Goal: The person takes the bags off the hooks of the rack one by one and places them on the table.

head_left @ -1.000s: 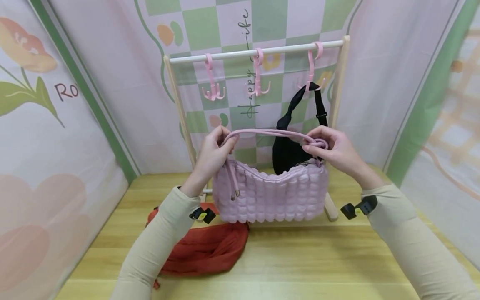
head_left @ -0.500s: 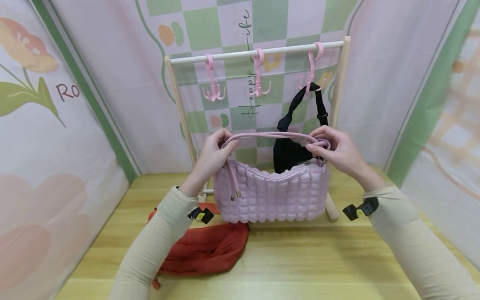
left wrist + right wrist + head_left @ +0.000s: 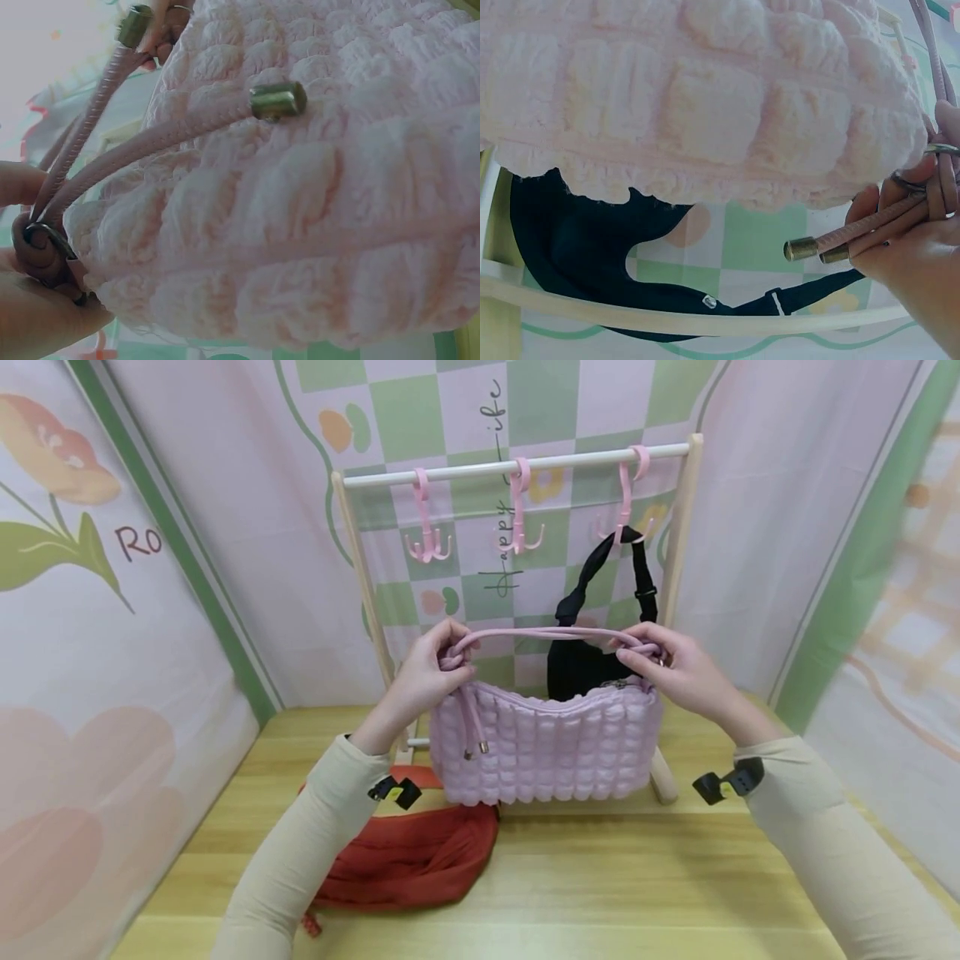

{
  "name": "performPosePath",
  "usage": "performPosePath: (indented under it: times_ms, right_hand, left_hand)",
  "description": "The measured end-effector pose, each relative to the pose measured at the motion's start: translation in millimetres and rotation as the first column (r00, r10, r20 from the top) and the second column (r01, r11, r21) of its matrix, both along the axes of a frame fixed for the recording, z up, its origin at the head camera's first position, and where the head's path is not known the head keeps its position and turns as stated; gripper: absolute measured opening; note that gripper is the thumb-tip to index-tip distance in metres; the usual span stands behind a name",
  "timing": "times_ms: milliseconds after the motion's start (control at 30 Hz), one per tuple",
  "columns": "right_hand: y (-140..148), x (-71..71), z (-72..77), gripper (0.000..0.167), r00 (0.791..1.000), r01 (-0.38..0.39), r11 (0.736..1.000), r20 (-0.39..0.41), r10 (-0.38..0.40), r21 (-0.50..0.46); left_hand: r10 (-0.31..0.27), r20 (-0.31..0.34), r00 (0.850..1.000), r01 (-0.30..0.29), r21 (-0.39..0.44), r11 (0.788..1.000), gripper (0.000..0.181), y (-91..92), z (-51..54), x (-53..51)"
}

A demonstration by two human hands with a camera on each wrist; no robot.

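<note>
A pink quilted handbag hangs upright from its cord strap, held between both hands. At the strap's left end my left hand pinches the knotted cord between thumb and fingers. My right hand pinches the knot at the other end. Two cord ends with brass tips dangle against the bag's side in the left wrist view. In the right wrist view, another pair of brass-tipped cord ends lies by the right fingers. Behind the handbag, a black bag hangs partly hidden.
A wooden rack with a white rail stands behind, bearing pink hooks. The black bag's strap loops over the right hook. A red bag lies on the wooden table, partly under the left forearm.
The strap and both hands have sunk slightly. My left fingers have shifted on the cord, so its left knot now shows. The black bag and red bag stay where they were.
</note>
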State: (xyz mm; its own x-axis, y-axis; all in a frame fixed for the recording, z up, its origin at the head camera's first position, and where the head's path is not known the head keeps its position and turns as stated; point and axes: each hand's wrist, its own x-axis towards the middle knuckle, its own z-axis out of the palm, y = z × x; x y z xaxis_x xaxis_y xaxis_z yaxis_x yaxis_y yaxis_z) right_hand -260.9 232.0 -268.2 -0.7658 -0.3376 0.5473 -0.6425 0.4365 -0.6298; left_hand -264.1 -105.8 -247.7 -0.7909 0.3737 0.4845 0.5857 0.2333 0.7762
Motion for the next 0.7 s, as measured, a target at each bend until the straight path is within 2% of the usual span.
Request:
performPosePath:
  times_ms: [200,333,533,700]
  right_hand:
    - [0.5,1.1,0.5,0.019,0.998,-0.069,0.997,-0.001,0.069,-0.038]
    - [2.9,1.7,0.7,0.02,0.995,-0.099,0.995,0.001,0.099,-0.029]
    - [8.7,2.0,-1.2,0.024,0.984,-0.167,0.985,0.053,0.169,-0.043]
    - [11.5,0.9,-3.7,0.026,0.982,-0.178,0.98,0.041,0.182,-0.091]
  left_hand:
    - [-0.007,-0.018,1.0,0.007,-0.009,1.0,0.023,-3.5,-0.6,2.2]
    - [-0.004,-0.033,0.999,0.004,-0.02,1.0,0.023,-5.3,-2.2,1.1]
    - [-0.001,-0.033,0.999,0.001,-0.003,1.0,0.024,-7.5,-4.5,-0.3]
    - [0.0,-0.035,0.999,0.0,0.016,1.0,0.026,-8.5,-6.3,-1.2]
